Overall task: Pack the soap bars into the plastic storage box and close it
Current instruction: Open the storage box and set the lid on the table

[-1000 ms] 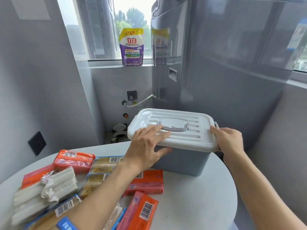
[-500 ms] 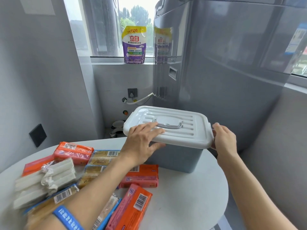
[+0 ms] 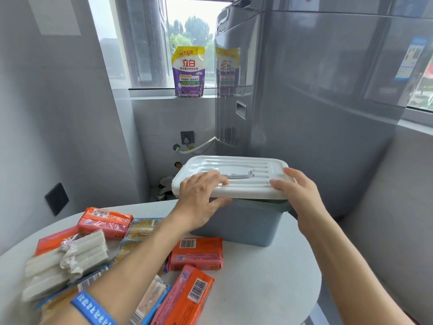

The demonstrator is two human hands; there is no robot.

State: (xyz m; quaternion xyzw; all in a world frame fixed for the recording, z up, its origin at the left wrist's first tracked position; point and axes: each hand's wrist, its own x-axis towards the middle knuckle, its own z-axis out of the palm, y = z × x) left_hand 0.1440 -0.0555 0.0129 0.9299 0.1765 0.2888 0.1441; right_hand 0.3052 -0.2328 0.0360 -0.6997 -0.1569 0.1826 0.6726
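Observation:
A grey-blue plastic storage box (image 3: 243, 222) stands at the far side of a round white table (image 3: 264, 285). Its white ribbed lid (image 3: 248, 171) is tilted, its right front edge raised off the box rim. My left hand (image 3: 201, 195) grips the lid's left front edge, fingers on top and thumb underneath. My right hand (image 3: 297, 191) holds the lid's right front corner. Several wrapped soap bars lie on the table's left: an orange bar (image 3: 196, 253) by the box, another orange bar (image 3: 187, 299) near me, a third orange bar (image 3: 105, 221) further left, and a bundle of white bars (image 3: 68, 259).
A tall grey appliance (image 3: 316, 102) stands right behind the box. A purple-and-yellow detergent pouch (image 3: 188, 72) sits on the window sill. Grey walls close in on the left and right. A wall socket with a white hose (image 3: 199, 146) is behind the table.
My right hand has moved from the lid's right side latch to its front right corner. The lid's right edge has lifted off the box rim.

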